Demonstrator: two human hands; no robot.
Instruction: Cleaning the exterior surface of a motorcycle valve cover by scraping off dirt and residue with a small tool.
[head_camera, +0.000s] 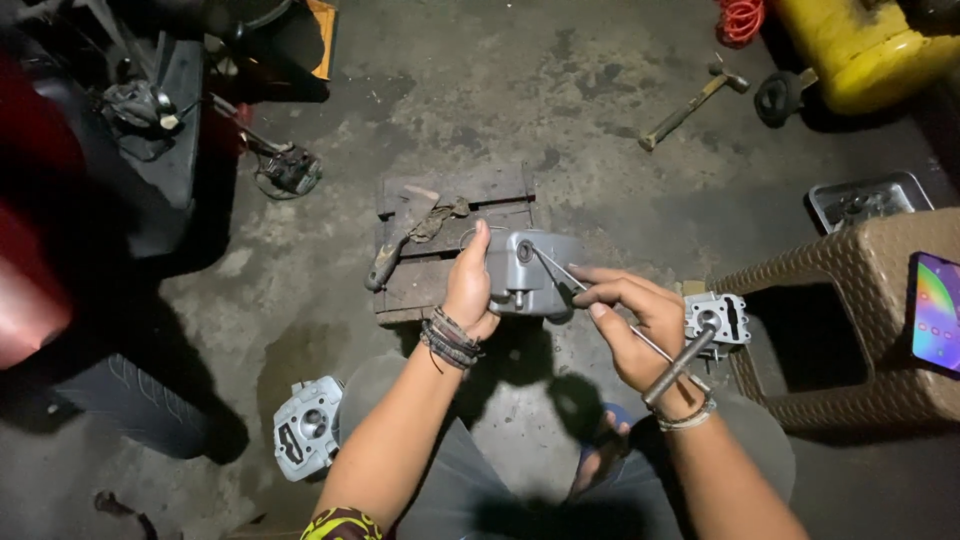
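Nearest the camera, grey-trousered knees and a blue sandal (607, 440) were seen above the stained concrete floor (560, 110). A grey cast-metal cylinder head (308, 425) was lying on the floor by the left knee, untouched. The left hand (468, 290), with dark bead bracelets at the wrist, was closed around the left side of a grey metal engine cylinder block (530, 275), held up off the floor between the knees; thumb was laid on top, fingers hidden behind. The right hand (635, 325) was pinched shut on a long thin steel T-handle rod tool (640, 340), its tip set at a round hole on the block's face, the cross-handle lying over the right wrist. How deep the tip sat could not be told. Judged from this, work on the block was midway: tool engaged, nothing yet taken out or refitted.

A second grey cylinder head (717, 318) was resting just beside a brown woven plastic stool (850, 330), a lit smartphone (938, 310) on it. Beyond the block, a small wooden pallet (450, 215) was carrying a rusty tool and rag. Farther off, a metal tray (868, 200), a wooden-handled hammer (692, 108) and a yellow tank (860, 45) were noted.
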